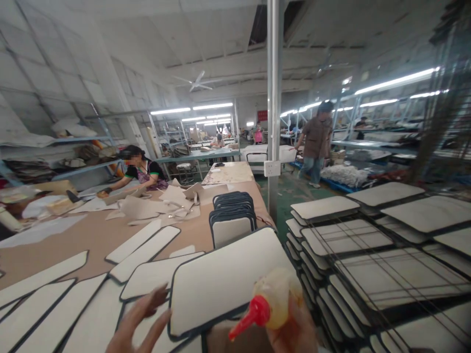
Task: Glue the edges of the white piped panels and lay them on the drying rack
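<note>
In the lower middle of the head view, my right hand (294, 323) is closed around a squeeze bottle (281, 294) of yellowish, translucent plastic. Its red nozzle tip slants down to the left. Beneath and behind the bottle, a cream panel (224, 279) with rounded corners and a dark edge band lies over other panels. My left hand (142, 321) is open beside that panel's left edge, thumb and fingers apart, and holds nothing. Whether its fingertips touch the edge I cannot tell.
More dark-edged panels (147, 252) spread across the brown table (99, 235). A stack of panels (232, 228) stands behind. Racks with layered panels (346, 235) fill the right side. A metal post (273, 98) rises ahead. One person (142, 171) works at left; another (316, 137) walks at right.
</note>
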Demonstrator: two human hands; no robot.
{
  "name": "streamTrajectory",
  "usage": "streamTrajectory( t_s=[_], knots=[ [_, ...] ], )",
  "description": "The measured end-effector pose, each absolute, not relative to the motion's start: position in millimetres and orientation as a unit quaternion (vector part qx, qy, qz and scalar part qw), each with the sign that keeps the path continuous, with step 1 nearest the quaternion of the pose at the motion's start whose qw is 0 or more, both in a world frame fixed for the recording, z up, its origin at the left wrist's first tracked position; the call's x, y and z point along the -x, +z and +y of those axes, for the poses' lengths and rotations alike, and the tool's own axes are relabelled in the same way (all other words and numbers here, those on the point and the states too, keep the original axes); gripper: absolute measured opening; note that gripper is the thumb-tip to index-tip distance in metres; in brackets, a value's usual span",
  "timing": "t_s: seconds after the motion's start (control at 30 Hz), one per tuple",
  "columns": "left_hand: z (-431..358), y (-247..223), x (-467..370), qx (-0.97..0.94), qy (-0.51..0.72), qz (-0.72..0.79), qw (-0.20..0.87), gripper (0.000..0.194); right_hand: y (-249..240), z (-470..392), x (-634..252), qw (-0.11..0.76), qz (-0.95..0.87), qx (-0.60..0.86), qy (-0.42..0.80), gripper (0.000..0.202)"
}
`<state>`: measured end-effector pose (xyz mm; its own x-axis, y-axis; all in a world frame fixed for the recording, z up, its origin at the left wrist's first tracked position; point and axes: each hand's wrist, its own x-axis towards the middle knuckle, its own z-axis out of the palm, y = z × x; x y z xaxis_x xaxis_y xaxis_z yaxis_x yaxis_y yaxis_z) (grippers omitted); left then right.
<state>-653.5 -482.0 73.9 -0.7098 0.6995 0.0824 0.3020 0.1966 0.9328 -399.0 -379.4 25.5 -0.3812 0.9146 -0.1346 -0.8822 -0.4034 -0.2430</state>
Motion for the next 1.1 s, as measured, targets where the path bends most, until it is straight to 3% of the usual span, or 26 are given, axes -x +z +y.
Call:
streamTrajectory(
  t_s=[0.07,0.27,0.4,0.63,0.7,0.8,0.93,1.1],
  knots=[
    [-440.3,99.4,648.3,-0.441,0.538,0.696,0.18,0.045,25.6,-382.6,408.1,0.53,-0.069,0.123,0.836,0.032],
    [-347.9,116.0,635.9,-0.534,0.474,0.61,0.343,0.04,9.6,-389.6,427.5,0.516,-0.044,0.145,0.843,0.04],
    [-334.4,109.9,645.8,-0.612,0.388,0.571,0.386,0.029,20.3,-393.5,433.3,0.517,-0.062,0.148,0.841,0.039],
    [-349.1,122.2,676.7,-0.533,0.453,0.585,0.411,0.025,30.7,-392.7,412.7,0.508,-0.054,0.148,0.847,0.043],
    [-357.5,123.4,689.3,-0.537,0.446,0.59,0.405,0.024,36.4,-386.4,397.3,0.531,-0.052,0.173,0.828,0.041],
    [-367.7,124.6,701.5,-0.552,0.426,0.573,0.43,0.025,66.3,-373.3,381.7,0.63,-0.047,0.232,0.74,0.037],
    [-376.6,130.2,706.9,-0.553,0.405,0.543,0.485,0.028,119.8,-360.2,383.0,0.753,-0.131,0.28,0.581,0.052],
    [-388.5,140.3,713.3,-0.628,0.304,0.455,0.553,0.04,144.4,-359.0,380.7,0.747,-0.302,0.265,0.53,0.055]
  ],
)
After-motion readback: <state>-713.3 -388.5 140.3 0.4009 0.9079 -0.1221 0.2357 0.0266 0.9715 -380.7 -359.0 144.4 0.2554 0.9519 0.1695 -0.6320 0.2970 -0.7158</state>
